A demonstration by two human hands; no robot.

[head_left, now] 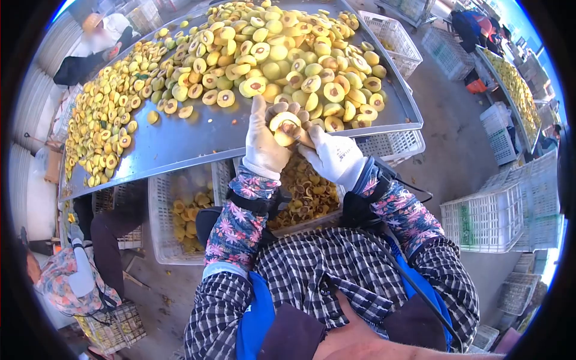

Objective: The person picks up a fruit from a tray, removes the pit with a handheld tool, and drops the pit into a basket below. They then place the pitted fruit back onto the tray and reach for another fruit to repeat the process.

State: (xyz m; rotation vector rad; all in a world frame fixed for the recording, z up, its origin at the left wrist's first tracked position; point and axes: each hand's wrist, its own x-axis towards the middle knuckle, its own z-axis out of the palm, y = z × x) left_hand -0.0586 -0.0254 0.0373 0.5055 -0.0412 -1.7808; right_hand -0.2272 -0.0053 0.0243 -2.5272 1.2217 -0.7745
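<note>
My left hand [266, 141], in a white glove with dirty fingertips, is closed around a halved yellow fruit [284, 127] that looks like an apricot, its cut face up and a brown centre showing. My right hand [336, 157], gloved too, grips a small tool [305, 139] with a brownish handle. The tool's tip meets the middle of the cut fruit, and its exact shape is mostly hidden by fingers. Both hands are over the near edge of a metal table [198, 135]. Just beyond them lies a big heap of apricot halves [276, 54], many with pits showing.
Below the table edge, a crate [312, 201] of brownish fruit pieces sits before my lap. Left of it is a white crate [165, 234] with yellow halves. White crates [483, 222] stand at right. Co-workers sit at left [78, 270] and far left [105, 36].
</note>
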